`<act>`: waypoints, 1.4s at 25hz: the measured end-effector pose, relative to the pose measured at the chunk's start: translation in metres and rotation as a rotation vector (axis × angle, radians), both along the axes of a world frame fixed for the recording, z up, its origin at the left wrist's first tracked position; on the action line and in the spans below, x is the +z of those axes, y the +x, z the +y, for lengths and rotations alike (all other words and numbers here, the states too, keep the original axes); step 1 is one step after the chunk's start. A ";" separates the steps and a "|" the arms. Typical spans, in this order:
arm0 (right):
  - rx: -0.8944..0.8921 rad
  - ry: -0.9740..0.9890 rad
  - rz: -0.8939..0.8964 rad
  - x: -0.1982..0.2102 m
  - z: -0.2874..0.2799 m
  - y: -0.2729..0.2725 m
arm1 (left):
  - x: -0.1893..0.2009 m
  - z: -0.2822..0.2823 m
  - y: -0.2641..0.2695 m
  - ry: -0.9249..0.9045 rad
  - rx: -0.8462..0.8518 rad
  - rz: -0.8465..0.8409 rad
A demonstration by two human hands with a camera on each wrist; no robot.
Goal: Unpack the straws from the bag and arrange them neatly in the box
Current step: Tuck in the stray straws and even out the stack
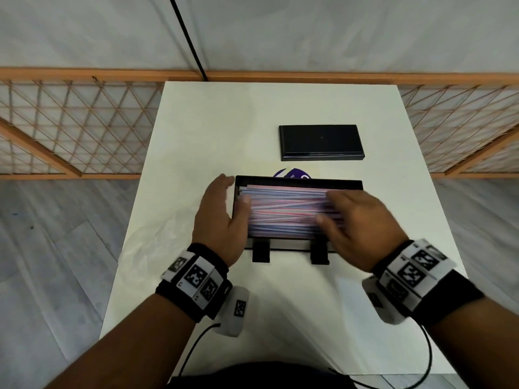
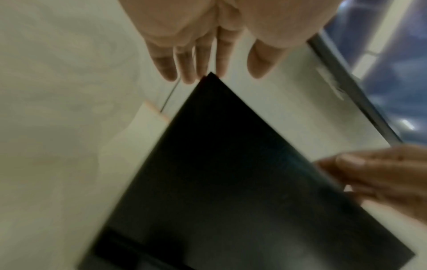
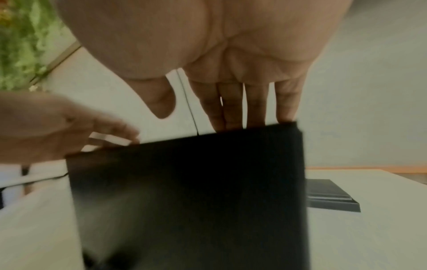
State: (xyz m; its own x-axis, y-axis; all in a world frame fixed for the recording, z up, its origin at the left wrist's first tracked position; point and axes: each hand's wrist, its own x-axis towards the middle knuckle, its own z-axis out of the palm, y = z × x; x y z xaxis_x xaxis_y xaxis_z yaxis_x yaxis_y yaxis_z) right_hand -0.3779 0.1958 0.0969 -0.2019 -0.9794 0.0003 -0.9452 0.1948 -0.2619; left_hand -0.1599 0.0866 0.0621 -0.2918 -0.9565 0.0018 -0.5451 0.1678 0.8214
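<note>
A black box sits mid-table, filled with pink, blue and white straws lying lengthwise, some crossing. My left hand is at the box's left end, straight fingers along the outside of the wall and thumb over the straw ends. My right hand lies flat on the right part of the straws with fingers spread. In the left wrist view the left fingers reach past the box's corner. The right wrist view shows the right fingers dipping behind the box's wall. The crumpled clear bag lies left of the box.
The black lid lies flat behind the box, towards the back right of the white table. A purple label peeks out behind the box's far wall. A wooden lattice fence runs along the table's far edge.
</note>
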 end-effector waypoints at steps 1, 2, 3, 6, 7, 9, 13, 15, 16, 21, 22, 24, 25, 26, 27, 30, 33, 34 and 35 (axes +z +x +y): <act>0.031 0.097 0.013 -0.006 0.005 0.004 | 0.002 0.003 -0.001 -0.123 -0.133 -0.073; 0.044 0.198 0.024 -0.011 0.008 0.010 | 0.005 0.005 -0.004 -0.202 -0.288 -0.177; 0.039 0.288 0.037 -0.017 0.010 0.015 | 0.008 0.006 -0.008 -0.218 -0.431 -0.323; 0.028 0.384 0.109 -0.023 0.012 0.023 | 0.010 0.009 -0.017 -0.134 -0.621 -0.756; 0.026 0.371 0.108 -0.023 0.013 0.024 | 0.010 0.010 -0.018 -0.116 -0.630 -0.806; 0.019 0.305 0.095 -0.021 0.014 0.023 | 0.010 0.011 -0.017 -0.122 -0.633 -0.805; 0.037 0.264 0.111 -0.020 0.012 0.023 | 0.013 0.014 -0.016 -0.169 -0.656 -0.872; 0.053 0.316 0.100 -0.023 0.008 0.024 | 0.014 0.015 -0.019 -0.133 -0.662 -0.952; 0.054 0.317 0.091 -0.023 0.007 0.024 | 0.014 0.015 -0.018 -0.132 -0.665 -0.958; -0.223 -0.122 -0.054 -0.023 0.022 -0.010 | 0.009 0.006 0.002 -0.178 -0.205 -0.208; -0.386 -0.122 -0.148 -0.025 0.026 -0.021 | 0.009 0.001 0.003 -0.013 -0.023 -0.059; -0.588 0.015 -0.369 -0.032 0.027 -0.031 | 0.005 -0.009 -0.005 0.541 0.185 0.298; -0.595 0.063 -0.465 -0.036 0.025 -0.028 | 0.000 -0.013 -0.010 0.729 0.217 0.429; -0.576 0.071 -0.518 -0.041 0.021 -0.024 | -0.003 -0.015 -0.013 0.797 0.214 0.469; -0.563 0.051 -0.517 -0.041 0.016 -0.020 | -0.005 -0.016 -0.015 0.796 0.199 0.466; -0.543 -0.047 -0.401 -0.012 0.010 -0.024 | 0.003 -0.013 -0.019 0.765 0.150 0.492; -0.467 -0.162 -0.273 0.024 0.007 -0.027 | 0.016 -0.016 -0.019 0.807 0.078 0.574; -0.413 -0.162 -0.231 0.031 0.005 -0.022 | 0.016 -0.018 -0.017 0.815 0.099 0.585; -0.357 -0.146 -0.210 0.035 0.003 -0.016 | 0.015 -0.019 -0.014 0.831 0.130 0.578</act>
State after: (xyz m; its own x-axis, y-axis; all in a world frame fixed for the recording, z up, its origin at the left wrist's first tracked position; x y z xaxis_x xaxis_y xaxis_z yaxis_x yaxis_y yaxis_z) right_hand -0.3938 0.1985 0.1322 -0.5383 -0.8409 0.0562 -0.7485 0.4463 -0.4905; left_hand -0.1737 0.0679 0.0768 -0.3509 -0.7436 -0.5692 -0.0013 -0.6075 0.7943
